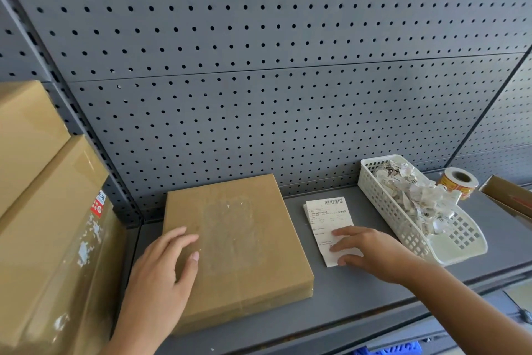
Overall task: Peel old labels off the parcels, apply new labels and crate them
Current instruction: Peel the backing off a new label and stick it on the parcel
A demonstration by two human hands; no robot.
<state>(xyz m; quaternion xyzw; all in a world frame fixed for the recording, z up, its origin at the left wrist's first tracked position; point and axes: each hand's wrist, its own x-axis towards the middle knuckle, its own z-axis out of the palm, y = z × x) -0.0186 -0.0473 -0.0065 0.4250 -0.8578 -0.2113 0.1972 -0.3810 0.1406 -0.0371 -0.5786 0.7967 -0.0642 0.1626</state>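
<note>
Cardboard parcel (239, 251) under flat left hand (164, 265); straight-fingered right hand (371, 251) on label stack (328, 219) beside.

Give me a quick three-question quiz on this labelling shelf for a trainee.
1. What fills the white basket?
2. True or false: the parcel under the left hand carries an intact old label.
3. The right hand touches: A the printed labels, B the basket, C the parcel.
Key: 1 crumpled label scraps; 2 false, only residue shows; 3 A.
</note>
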